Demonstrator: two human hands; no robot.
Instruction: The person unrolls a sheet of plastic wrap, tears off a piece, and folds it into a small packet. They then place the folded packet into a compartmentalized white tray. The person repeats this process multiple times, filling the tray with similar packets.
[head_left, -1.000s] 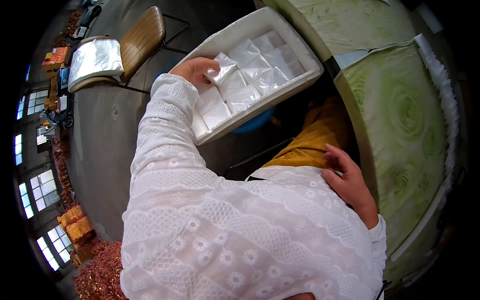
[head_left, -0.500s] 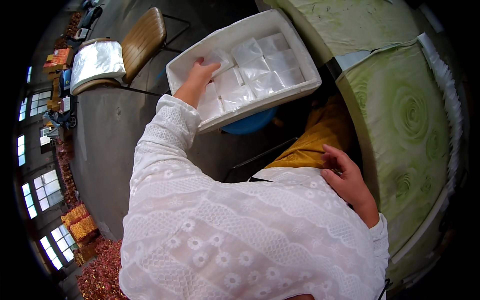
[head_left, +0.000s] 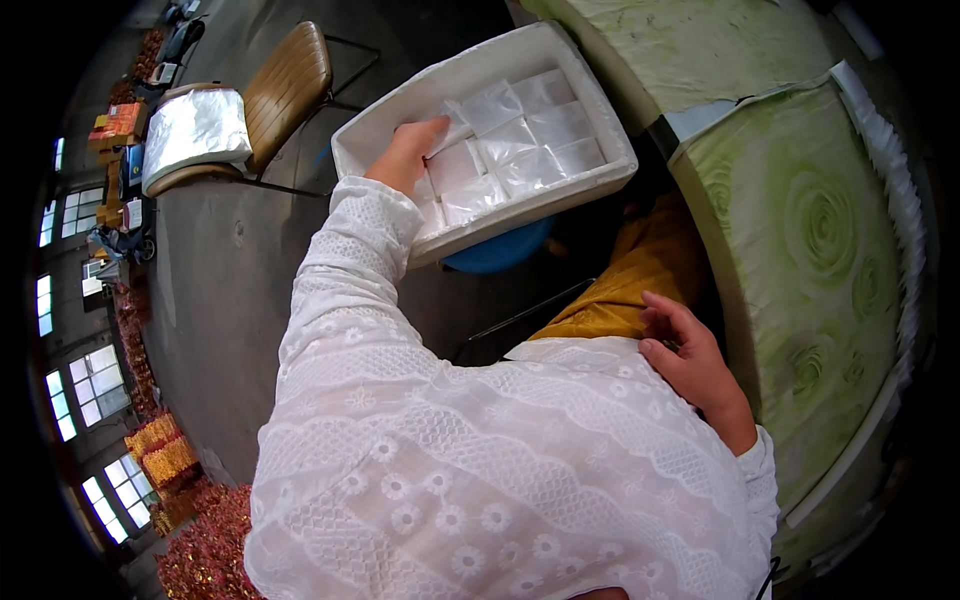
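Observation:
A white foam box (head_left: 520, 195) holds rows of clear plastic packets (head_left: 515, 140) with pale, flat contents. My left hand (head_left: 405, 155) is inside its left end, against the packets there. One digit stretches out over their tops, while the other fingers are mostly hidden. I see no packet lifted in it. Down by my lap, beside the mustard-yellow trousers (head_left: 635, 275), my right hand (head_left: 695, 360) rests open, its fingers loosely bent and apart. Nothing is in it.
Below the box shows a blue round seat or basin (head_left: 500, 248). A brown chair (head_left: 288, 85) with a silvery cover (head_left: 197, 128) stands at the far left. Green rose-patterned padding (head_left: 820, 220) bounds the right side. Reddish heaps (head_left: 210, 540) lie at the lower left.
My left hand and forearm have shifted a little to the right within the box, with the thumb and finger no longer visibly spread. The right hand stays still.

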